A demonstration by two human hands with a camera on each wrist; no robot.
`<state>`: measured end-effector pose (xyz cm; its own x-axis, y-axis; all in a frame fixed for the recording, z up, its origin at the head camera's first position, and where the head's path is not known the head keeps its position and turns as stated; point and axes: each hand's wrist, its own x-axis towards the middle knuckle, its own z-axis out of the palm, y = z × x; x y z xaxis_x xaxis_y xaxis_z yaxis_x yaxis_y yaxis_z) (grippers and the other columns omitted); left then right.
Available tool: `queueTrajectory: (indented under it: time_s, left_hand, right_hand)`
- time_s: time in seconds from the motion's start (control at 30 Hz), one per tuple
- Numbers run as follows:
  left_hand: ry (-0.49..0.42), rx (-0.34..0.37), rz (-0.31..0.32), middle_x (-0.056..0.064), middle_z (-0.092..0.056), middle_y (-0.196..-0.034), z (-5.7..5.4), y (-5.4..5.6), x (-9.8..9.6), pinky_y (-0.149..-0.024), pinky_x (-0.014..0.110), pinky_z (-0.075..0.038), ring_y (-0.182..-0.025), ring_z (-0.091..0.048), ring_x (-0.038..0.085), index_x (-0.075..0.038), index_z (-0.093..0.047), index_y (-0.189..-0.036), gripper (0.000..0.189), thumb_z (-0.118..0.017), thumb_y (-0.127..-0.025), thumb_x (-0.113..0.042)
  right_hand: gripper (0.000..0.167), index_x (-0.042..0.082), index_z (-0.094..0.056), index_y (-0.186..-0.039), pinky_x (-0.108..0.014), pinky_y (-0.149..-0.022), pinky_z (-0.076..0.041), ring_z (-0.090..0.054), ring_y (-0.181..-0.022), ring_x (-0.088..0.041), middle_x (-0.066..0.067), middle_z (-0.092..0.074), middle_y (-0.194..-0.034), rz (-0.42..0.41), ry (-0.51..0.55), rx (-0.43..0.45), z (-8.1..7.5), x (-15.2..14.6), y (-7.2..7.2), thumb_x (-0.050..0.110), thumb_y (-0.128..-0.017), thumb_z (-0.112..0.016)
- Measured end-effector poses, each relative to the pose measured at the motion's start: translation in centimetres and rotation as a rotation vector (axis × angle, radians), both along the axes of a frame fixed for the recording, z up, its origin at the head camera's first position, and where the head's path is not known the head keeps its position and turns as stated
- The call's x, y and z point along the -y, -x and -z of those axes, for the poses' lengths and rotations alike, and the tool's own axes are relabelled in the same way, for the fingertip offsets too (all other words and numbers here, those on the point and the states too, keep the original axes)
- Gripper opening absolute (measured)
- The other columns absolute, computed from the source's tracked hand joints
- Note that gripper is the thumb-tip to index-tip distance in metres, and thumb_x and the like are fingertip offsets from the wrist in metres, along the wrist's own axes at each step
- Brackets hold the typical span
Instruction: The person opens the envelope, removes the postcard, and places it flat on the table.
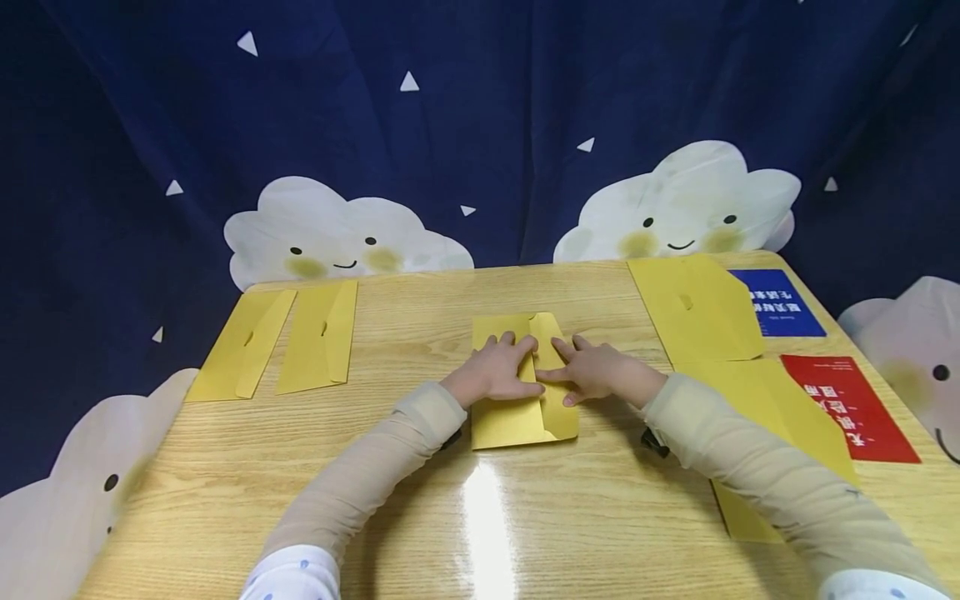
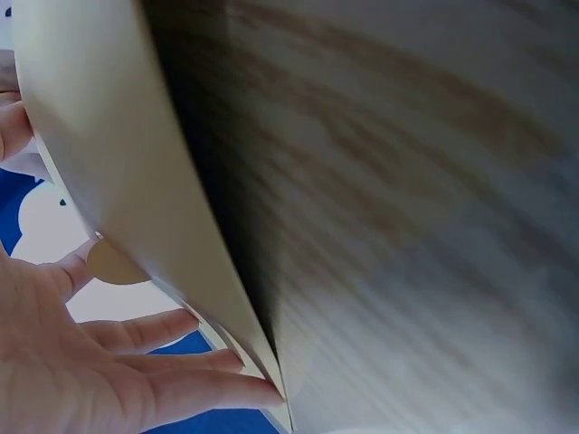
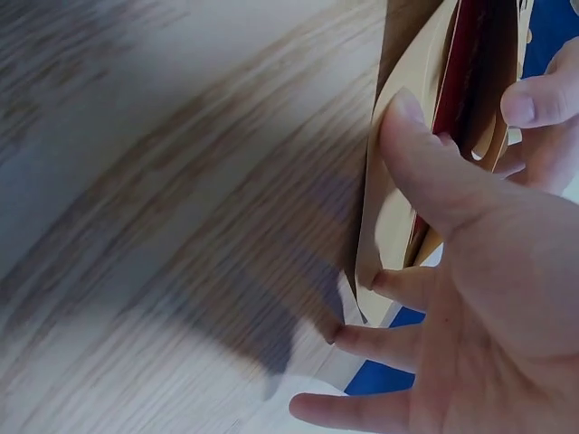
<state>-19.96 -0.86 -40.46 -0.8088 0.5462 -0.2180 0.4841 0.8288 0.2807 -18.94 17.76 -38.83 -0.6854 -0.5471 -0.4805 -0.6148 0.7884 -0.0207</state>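
Note:
A yellow envelope (image 1: 504,427) lies on the wooden table in front of me, its flap (image 1: 558,421) along the right side. My left hand (image 1: 497,371) rests across the envelope body with fingers spread, the fingertips near the slot edge. On the flap side, my right hand (image 1: 592,372) touches the paper with its fingers extended. The right wrist view shows my thumb (image 3: 412,136) lying on the flap, which stands partly raised. Something red (image 3: 450,86) shows inside the envelope's opening. The left wrist view has the envelope's edge (image 2: 118,136) beside my straight fingers.
Two yellow envelopes, one (image 1: 243,346) and another (image 1: 322,333), lie at the left back. At right are two more yellow envelopes, the far one (image 1: 701,308) and the near one (image 1: 780,400), partly over a blue card (image 1: 787,304) and a red card (image 1: 847,408). A dark blue curtain (image 1: 480,125) hangs behind.

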Motion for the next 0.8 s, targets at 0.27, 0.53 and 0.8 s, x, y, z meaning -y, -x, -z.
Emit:
queueTrajectory:
  time_s: [0.27, 0.53, 0.8]
  left_hand:
    - [0.010, -0.007, 0.003, 0.013, -0.043, -0.122, 0.0, 0.0, -0.1, -0.081, 0.057, -0.041, -0.104, -0.046, 0.032, -0.026, -0.037, -0.128, 0.062, -0.056, -0.077, -0.058]
    - [0.003, 0.000, 0.000, 0.013, -0.043, -0.121, 0.0, 0.0, -0.1, -0.080, 0.056, -0.042, -0.102, -0.047, 0.032, -0.026, -0.037, -0.127, 0.060, -0.056, -0.078, -0.056]
    - [-0.003, -0.011, -0.003, 0.011, -0.044, -0.116, 0.1, 0.0, 0.0, -0.077, 0.054, -0.043, -0.097, -0.047, 0.030, -0.027, -0.039, -0.120, 0.055, -0.057, -0.077, -0.057]
  right_hand:
    - [0.061, 0.033, -0.037, -0.139, -0.062, -0.082, -0.039, -0.018, -0.128, -0.050, -0.022, -0.012, -0.148, -0.002, 0.002, -0.005, -0.2, -0.1, 0.0, 0.049, -0.083, -0.053]
    - [0.060, 0.033, -0.038, -0.139, -0.063, -0.079, -0.040, -0.021, -0.127, -0.050, -0.022, -0.016, -0.147, -0.018, 0.061, -0.023, -0.2, -0.7, -0.2, 0.050, -0.083, -0.054]
    - [0.061, 0.040, -0.035, -0.138, -0.061, -0.075, -0.042, -0.023, -0.128, -0.047, -0.021, -0.018, -0.147, -0.079, 0.173, -0.054, 0.4, -2.1, 0.1, 0.058, -0.082, -0.049]
